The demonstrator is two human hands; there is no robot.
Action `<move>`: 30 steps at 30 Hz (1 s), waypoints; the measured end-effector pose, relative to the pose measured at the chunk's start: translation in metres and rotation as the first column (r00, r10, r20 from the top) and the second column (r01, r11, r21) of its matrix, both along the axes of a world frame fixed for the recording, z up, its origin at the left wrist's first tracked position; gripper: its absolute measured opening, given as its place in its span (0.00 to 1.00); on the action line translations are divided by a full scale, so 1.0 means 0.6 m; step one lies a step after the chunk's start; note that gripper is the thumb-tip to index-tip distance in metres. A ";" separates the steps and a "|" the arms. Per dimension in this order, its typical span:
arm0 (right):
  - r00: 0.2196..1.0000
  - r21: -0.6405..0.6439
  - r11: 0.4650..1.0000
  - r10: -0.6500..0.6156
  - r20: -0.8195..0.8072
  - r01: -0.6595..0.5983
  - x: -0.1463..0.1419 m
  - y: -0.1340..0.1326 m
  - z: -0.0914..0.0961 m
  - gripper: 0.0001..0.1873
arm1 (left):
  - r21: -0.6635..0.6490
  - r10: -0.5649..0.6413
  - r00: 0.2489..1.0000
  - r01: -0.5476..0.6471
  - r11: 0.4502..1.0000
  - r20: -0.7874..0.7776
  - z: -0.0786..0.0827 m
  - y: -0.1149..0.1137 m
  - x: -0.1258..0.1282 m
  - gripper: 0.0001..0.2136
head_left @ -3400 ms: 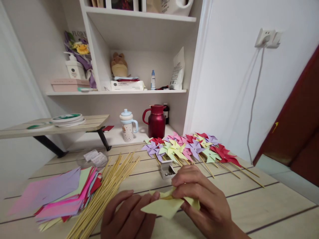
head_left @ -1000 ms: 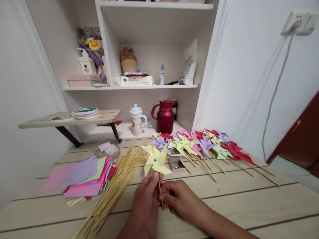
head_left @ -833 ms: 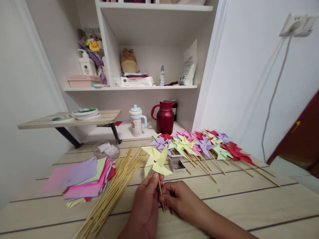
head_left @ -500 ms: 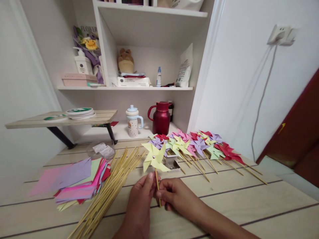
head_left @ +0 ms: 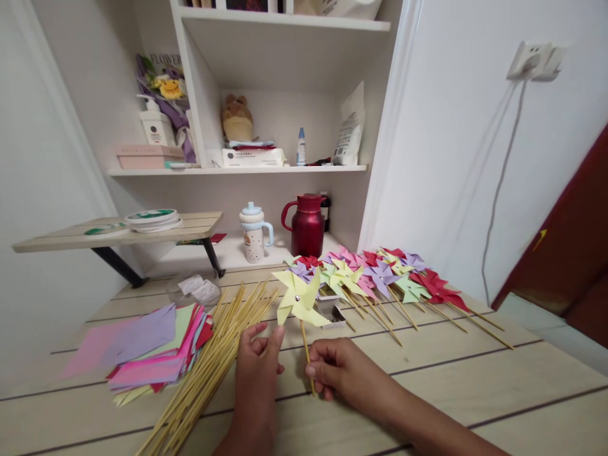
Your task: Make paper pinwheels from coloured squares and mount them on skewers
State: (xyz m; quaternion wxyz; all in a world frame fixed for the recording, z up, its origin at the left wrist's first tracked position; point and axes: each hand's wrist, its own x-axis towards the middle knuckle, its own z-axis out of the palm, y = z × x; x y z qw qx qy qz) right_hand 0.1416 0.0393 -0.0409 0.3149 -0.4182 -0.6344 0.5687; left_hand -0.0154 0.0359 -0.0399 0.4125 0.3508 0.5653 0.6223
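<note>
A pale yellow paper pinwheel [head_left: 300, 295] on a thin wooden stick stands upright in front of me, a metal pin at its centre. My right hand [head_left: 332, 367] pinches the stick near its lower end between thumb and fingers. Beside it, my left hand [head_left: 260, 354] is off the stick, thumb raised and fingers loosely curled apart. Its thumb tip is just under the pinwheel's lower left blade; whether they touch I cannot tell. Behind the pinwheel sits a small open box [head_left: 332, 313] with dark bits inside, partly covered by a blade.
Bamboo sticks [head_left: 213, 361] lie in a loose bundle on the left, beside stacked coloured paper [head_left: 147, 345]. Several finished pinwheels [head_left: 380, 275] are piled at the back right. A red jug [head_left: 308, 225] and a cup [head_left: 253, 234] stand behind. A raised wooden stand [head_left: 199, 221] holds tape rolls.
My left hand has let go of the stick and moved a little left, its fingers spreading. The pinwheel, still in my right hand, has shifted slightly right in view.
</note>
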 end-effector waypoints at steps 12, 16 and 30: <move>0.999 -0.052 0.998 0.020 0.027 -0.019 -0.010 -0.008 -0.009 0.07 | 0.036 0.045 0.999 -0.046 0.998 0.030 0.018 -0.009 -0.001 0.22; 0.999 -0.059 0.998 0.025 0.032 -0.023 -0.009 -0.007 -0.010 0.07 | 0.065 0.085 0.996 -0.086 0.994 0.023 0.025 -0.008 -0.007 0.20; 0.993 -0.059 0.995 0.080 0.083 -0.075 -0.009 -0.012 0.002 0.07 | 0.127 0.138 0.990 -0.135 0.983 -0.015 0.029 0.009 -0.023 0.13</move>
